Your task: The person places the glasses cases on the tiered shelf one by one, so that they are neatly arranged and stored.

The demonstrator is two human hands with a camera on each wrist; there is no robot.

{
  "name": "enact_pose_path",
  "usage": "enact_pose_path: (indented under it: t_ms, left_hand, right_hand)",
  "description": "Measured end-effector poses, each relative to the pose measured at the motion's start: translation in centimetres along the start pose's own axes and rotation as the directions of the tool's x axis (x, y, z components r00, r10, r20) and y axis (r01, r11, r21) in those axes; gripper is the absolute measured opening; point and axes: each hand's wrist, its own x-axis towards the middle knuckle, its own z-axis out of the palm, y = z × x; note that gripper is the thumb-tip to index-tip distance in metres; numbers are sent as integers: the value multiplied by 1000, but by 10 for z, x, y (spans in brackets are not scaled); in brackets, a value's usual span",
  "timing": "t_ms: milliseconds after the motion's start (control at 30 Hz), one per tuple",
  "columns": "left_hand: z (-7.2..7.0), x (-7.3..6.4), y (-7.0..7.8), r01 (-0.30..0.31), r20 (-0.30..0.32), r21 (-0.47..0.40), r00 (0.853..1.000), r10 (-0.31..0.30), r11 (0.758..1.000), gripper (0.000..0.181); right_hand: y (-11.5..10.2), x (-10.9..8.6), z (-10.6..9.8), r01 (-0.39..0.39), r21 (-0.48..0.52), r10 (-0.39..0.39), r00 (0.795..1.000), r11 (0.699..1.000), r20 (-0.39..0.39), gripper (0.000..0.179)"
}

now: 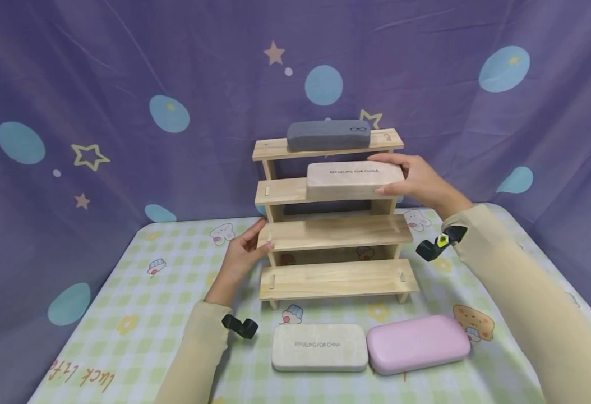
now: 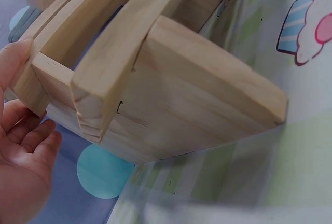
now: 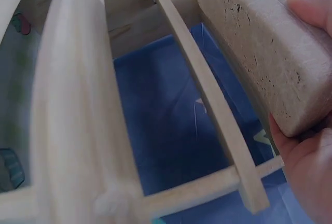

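Between the two hands stands a wooden rack (image 1: 338, 280) with four stepped shelves. At its left side, the left hand (image 1: 240, 252) grips the end of the third shelf from the top, thumb above and fingers curled beneath the board. Higher up and on the other side, the right hand (image 1: 419, 179) holds a beige case (image 1: 346, 184) by its right end, thumb on the near side and fingers over the far side, spread just as wide as the case. This case, lettered "REFUELING FOR CHINA", extends leftward from the right hand at the second shelf and hides that shelf's right part; whether its underside touches the board I cannot tell.

Just beyond the right hand and a little above it, a grey-blue case (image 1: 326, 137) lies on the top shelf. Nearer the person than both hands, on the tabletop (image 1: 159, 303), lie a pale case (image 1: 319, 348) with the same lettering and, just to its right, a pink case (image 1: 419, 345). The lowest two shelves separate these from the beige case. Behind the hands and rack hangs a purple curtain (image 1: 215, 67). Black wrist cameras sit at both sleeves, the right one (image 1: 442, 243) beside the rack's right edge.
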Motion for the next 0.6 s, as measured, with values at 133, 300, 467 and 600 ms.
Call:
enact_pose_path:
  t_ms: [133, 300, 467, 600]
  left_hand:
    - [1, -1, 1, -5, 1, -3, 1000, 5, 1000, 62]
    - [1, -1, 2, -3, -5, -2, 1000, 3, 1000, 62]
    - [2, -1, 2, -3, -2, 9, 1000, 3, 1000, 61]
    - [1, -1, 1, -9, -2, 12, 1000, 9, 1000, 61]
  right_hand:
    - [-3, 12, 4, 14, 1, -14, 1000, 1000, 3, 64]
    - [-4, 25, 10, -7, 23, 7, 1000, 1000, 22, 65]
    - [0, 32, 16, -22, 41, 19, 998, 999, 59, 65]
    - [1, 36, 22, -9, 45, 5, 997, 999, 82, 66]
